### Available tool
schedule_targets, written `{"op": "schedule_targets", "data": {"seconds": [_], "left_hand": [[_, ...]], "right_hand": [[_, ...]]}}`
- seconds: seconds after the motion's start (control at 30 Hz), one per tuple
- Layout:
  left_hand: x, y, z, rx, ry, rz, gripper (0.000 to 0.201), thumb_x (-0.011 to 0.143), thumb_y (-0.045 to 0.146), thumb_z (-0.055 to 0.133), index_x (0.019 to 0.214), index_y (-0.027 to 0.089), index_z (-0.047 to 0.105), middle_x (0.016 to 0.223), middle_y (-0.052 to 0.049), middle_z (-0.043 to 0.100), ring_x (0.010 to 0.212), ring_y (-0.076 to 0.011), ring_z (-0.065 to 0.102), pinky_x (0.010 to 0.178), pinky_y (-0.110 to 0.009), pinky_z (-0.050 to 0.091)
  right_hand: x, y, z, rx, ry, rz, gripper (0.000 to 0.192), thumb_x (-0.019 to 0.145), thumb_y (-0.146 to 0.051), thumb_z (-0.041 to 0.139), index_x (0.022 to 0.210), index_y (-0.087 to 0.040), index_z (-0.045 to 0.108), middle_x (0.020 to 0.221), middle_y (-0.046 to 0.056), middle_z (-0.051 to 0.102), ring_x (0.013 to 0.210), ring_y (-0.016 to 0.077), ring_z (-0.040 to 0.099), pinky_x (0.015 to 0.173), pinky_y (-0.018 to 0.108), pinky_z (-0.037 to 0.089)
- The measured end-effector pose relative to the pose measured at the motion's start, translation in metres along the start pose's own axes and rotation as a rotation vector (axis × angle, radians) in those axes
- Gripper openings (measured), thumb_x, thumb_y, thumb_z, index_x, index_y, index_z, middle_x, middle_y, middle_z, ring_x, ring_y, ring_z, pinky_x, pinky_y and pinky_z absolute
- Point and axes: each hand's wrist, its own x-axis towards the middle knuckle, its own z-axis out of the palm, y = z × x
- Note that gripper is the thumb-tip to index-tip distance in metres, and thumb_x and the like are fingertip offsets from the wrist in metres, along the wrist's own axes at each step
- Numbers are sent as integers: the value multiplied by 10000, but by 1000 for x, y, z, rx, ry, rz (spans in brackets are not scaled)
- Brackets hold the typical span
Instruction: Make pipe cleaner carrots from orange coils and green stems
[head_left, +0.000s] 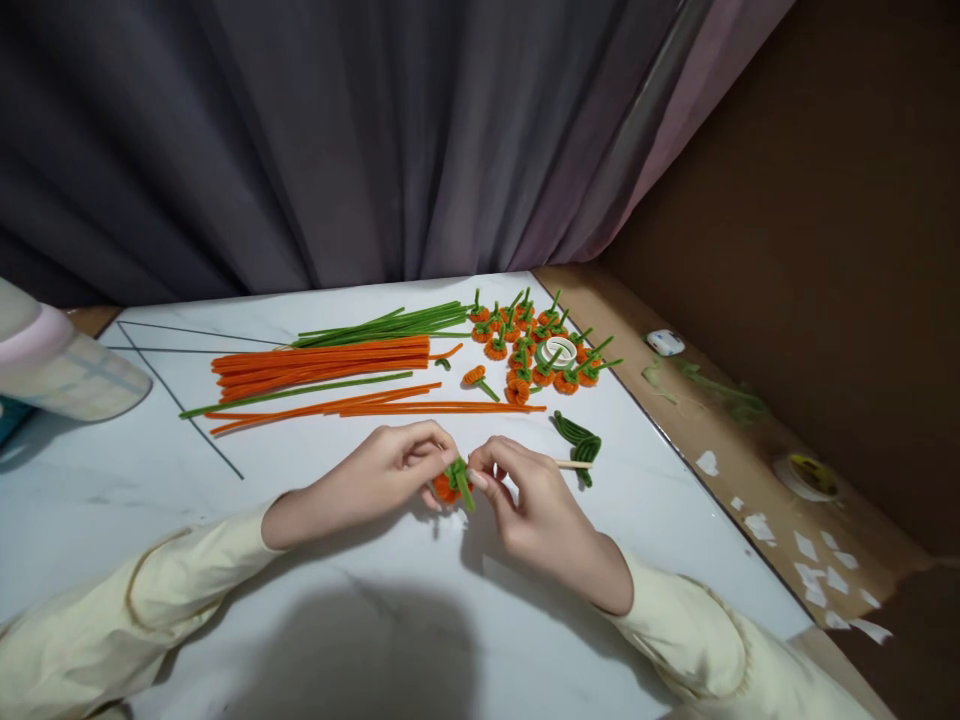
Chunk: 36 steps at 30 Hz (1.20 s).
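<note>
Between both hands, above the white tabletop, is a small orange pipe-cleaner pumpkin (445,490) with green pipe-cleaner leaves (459,480) on top. My left hand (401,465) grips it from the left, fingers curled round its side. On the other side my right hand (525,495) is closed in a pinch at the edge of the green leaves. A thin pale stick (576,464) shows beyond the right hand; whether that hand touches it is hidden. Dark green folded pipe-cleaner pieces (577,440) lie beside the stick.
Bundles of orange pipe cleaners (322,365) and green pipe cleaners (390,325) lie behind the hands. Several finished pumpkins (517,345) cluster around a white tape roll (556,351). A tumbler (75,365) stands at left. Paper scraps (810,580) and another tape roll (806,478) lie right.
</note>
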Motion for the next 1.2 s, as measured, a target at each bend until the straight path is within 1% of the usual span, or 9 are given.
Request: {"op": "schedule_targets", "data": {"seconds": [0.1, 0.27, 0.4, 0.53, 0.63, 0.77, 0.87, 1.03, 1.2], "left_hand": [[-1, 5, -6, 27, 51, -6, 298, 914, 435, 379, 878, 176, 521, 826, -12, 619, 652, -132, 629, 568, -235, 491], [-11, 7, -5, 426, 120, 131, 330, 953, 380, 287, 725, 197, 440, 599, 39, 498, 528, -113, 481, 548, -229, 383], [-17, 7, 4, 519, 109, 159, 230, 958, 334, 258, 844, 217, 420, 638, 38, 485, 512, -129, 465, 532, -242, 355], [-21, 9, 9, 471, 137, 115, 188, 950, 328, 260, 919, 218, 409, 607, 49, 512, 468, -122, 480, 498, -227, 366], [-24, 13, 9, 281, 85, 34, 242, 950, 383, 243, 948, 212, 413, 531, 69, 520, 367, -102, 469, 420, -201, 382], [-23, 14, 9, 142, 79, 15, 260, 940, 418, 281, 951, 203, 426, 622, 33, 588, 427, -107, 562, 406, -186, 417], [-21, 10, 10, 337, 105, 62, 215, 954, 364, 258, 902, 213, 402, 590, 44, 543, 462, -115, 542, 475, -205, 414], [-21, -1, 15, 787, 132, 109, 180, 944, 259, 235, 802, 221, 338, 589, 38, 460, 446, -141, 471, 462, -239, 259], [-19, -6, 20, 815, 125, 127, 178, 958, 270, 193, 867, 216, 336, 604, 30, 479, 453, -157, 515, 451, -238, 231]], "right_hand": [[2, 2, -5, 16, -19, 7, 143, 855, -109, 425, 741, -185, 464, 688, 19, 538, 634, 148, 486, 580, 251, 369], [0, 1, -3, 43, 30, -14, 149, 877, -113, 417, 758, -188, 465, 695, 14, 528, 639, 141, 488, 588, 249, 381], [-4, -2, 3, -16, 96, -104, 167, 881, -84, 373, 785, -192, 456, 712, 22, 505, 654, 148, 476, 593, 259, 385], [-7, 0, 7, -68, 131, -160, 181, 853, -44, 347, 815, -191, 446, 726, 32, 486, 664, 159, 456, 592, 275, 383], [-8, 3, 8, -67, 158, -183, 190, 837, -25, 354, 825, -192, 444, 732, 36, 482, 681, 165, 459, 599, 279, 388], [-8, 5, 10, -61, 168, -196, 195, 827, -14, 357, 820, -190, 441, 722, 33, 470, 677, 165, 457, 597, 278, 382], [-8, 3, 11, -64, 155, -195, 197, 819, -13, 347, 814, -189, 436, 718, 31, 467, 662, 163, 447, 588, 278, 374], [-10, 2, 15, -51, 141, -187, 202, 798, -5, 344, 797, -193, 419, 719, 27, 458, 658, 162, 437, 588, 275, 368], [-8, 1, 14, 39, 149, -105, 170, 859, -54, 367, 787, -181, 455, 716, 21, 478, 654, 145, 454, 596, 259, 369]]}}
